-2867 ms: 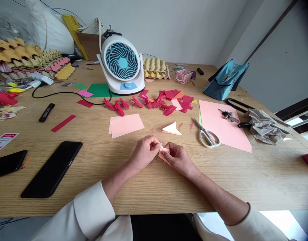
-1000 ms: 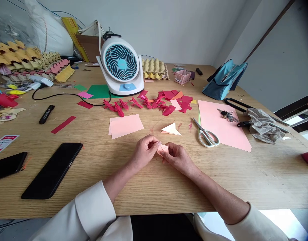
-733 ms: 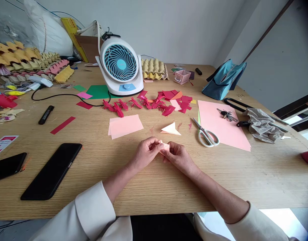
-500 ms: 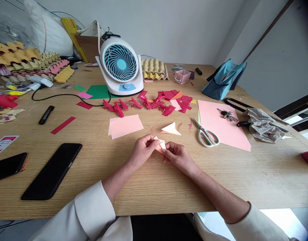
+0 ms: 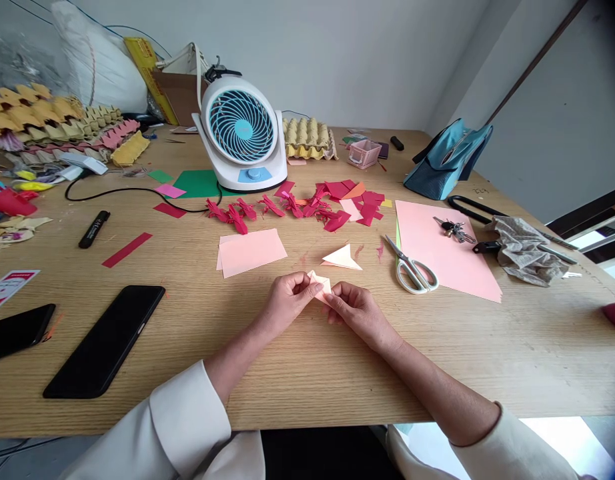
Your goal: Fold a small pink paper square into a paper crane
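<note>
Between my hands is a small folded piece of pale pink paper [image 5: 320,283], raised just above the wooden table [image 5: 307,373]. My left hand [image 5: 290,298] pinches its left side, with the thumb lying across the front. My right hand [image 5: 356,312] grips the lower right side between thumb and fingers. A folded, pointed pale paper [image 5: 341,257] rests just beyond my hands. Flat pink rectangles [image 5: 252,252] lie to the left of it. Scissors with white handles [image 5: 412,267] are to the right. Red folded paper pieces [image 5: 272,205] stretch in a row farther back.
A white fan [image 5: 243,133] stands at the back. Large pink sheets [image 5: 437,247] with keys [image 5: 456,230] on them lie at the right, near a blue bag [image 5: 450,160]. Two black phones [image 5: 105,340] and a marker [image 5: 94,229] are on the left.
My left thumb has slid slightly right over the folded paper, covering more of its front. My right hand has barely moved, and its grip stays the same.
</note>
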Demonstrator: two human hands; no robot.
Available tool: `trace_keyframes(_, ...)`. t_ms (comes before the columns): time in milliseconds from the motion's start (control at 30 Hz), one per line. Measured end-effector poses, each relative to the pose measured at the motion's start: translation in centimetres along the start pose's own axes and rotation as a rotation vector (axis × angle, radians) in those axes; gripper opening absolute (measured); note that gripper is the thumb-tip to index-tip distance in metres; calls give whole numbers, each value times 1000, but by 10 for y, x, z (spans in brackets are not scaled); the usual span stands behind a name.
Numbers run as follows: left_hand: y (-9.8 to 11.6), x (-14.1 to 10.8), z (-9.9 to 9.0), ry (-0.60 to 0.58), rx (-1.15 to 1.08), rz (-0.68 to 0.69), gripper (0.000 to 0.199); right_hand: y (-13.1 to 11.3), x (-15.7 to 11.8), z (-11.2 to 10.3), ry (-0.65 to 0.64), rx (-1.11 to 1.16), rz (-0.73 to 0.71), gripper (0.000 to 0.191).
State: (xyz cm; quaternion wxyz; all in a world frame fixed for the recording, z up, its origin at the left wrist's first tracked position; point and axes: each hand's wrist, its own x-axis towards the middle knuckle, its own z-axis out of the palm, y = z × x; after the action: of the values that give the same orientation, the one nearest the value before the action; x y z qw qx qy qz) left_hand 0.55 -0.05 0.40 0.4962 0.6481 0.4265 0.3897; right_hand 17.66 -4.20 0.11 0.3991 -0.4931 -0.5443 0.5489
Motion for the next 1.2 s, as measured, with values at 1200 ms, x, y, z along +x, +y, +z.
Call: trace_keyframes(1200,11,-10,-2,-28,364,766,17,8,5,-5,160,117,-506,9)
